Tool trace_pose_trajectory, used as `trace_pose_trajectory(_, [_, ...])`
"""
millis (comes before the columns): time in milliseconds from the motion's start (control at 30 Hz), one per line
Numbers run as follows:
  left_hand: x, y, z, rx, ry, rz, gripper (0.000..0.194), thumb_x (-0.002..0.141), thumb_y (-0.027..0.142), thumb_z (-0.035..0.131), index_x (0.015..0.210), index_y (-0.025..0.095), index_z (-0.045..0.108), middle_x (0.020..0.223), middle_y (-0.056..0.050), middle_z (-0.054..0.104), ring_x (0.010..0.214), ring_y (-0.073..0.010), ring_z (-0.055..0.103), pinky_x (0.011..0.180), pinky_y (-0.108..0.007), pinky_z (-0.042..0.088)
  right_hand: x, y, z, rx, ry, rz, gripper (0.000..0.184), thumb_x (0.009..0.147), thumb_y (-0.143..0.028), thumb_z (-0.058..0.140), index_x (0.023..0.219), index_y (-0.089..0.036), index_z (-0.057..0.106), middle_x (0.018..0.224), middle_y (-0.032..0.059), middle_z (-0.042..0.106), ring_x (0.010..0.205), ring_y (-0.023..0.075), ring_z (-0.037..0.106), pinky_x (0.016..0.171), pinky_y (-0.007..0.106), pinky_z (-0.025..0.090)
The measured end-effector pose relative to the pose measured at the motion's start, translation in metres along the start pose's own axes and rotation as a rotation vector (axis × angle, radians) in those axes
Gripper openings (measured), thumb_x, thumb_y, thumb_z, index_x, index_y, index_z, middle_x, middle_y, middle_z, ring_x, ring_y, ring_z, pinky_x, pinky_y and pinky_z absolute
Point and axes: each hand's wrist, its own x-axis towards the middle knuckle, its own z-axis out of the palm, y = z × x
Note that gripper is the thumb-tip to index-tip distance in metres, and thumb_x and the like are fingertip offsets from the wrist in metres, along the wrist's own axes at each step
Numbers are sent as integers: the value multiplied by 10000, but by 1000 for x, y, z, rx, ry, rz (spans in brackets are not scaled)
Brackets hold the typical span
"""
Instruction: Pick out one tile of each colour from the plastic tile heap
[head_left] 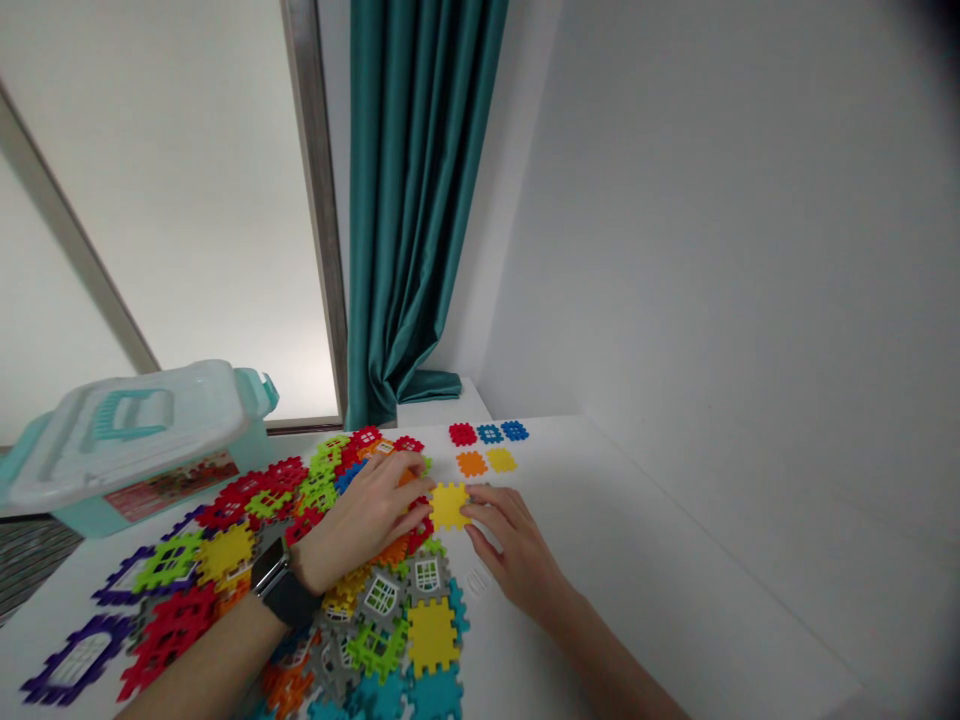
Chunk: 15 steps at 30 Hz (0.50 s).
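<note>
Working over a messy heap of plastic waffle tiles (382,600) on a white table (637,570), with a teal-handled storage box (127,450) sitting just past the heap on the left and a teal curtain (405,200) hanging behind. Five small tiles (490,434) sitting apart in two short rows near the far edge. Resting the left hand (367,510), smartwatch (274,590) on the wrist, on top of the pile, fingers (409,465) close together and gripping nothing visible. Touching a yellow tile (448,506) at the heap's edge with the right hand (517,550), fingers (480,510) slightly apart against its side, not clamped.
</note>
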Motion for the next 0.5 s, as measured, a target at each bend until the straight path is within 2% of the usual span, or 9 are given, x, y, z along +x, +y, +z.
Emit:
trace_pose_trajectory(133, [0, 3, -1, -59, -24, -36, 269, 944, 267, 635, 1210, 231, 631, 1261, -108, 572, 1181, -283, 567, 1015, -472, 499, 0, -3, 0, 1, 25, 12, 297, 945, -89, 545, 1175, -260, 621, 1249, 115, 645, 1061, 233, 648, 914, 441, 580])
trace_pose_trajectory(267, [0, 5, 1, -125, -45, -90, 496, 799, 340, 806, 1233, 229, 594, 1310, -119, 542, 1234, -321, 536, 1042, -506, 481, 0, -3, 0, 4, 49, 27, 308, 945, -96, 550, 1190, -269, 619, 1246, 113, 644, 1020, 226, 650, 890, 432, 583])
trace_pose_trajectory(500, [5, 12, -1, -376, -58, -168, 318, 813, 227, 755, 1085, 207, 591, 1250, -93, 550, 1201, -261, 558, 1057, -431, 477, 1, -4, -4, 37, 91, 3, 250, 962, -127, 587, 1165, -264, 637, 1190, 94, 691, 1060, 238, 645, 892, 437, 572])
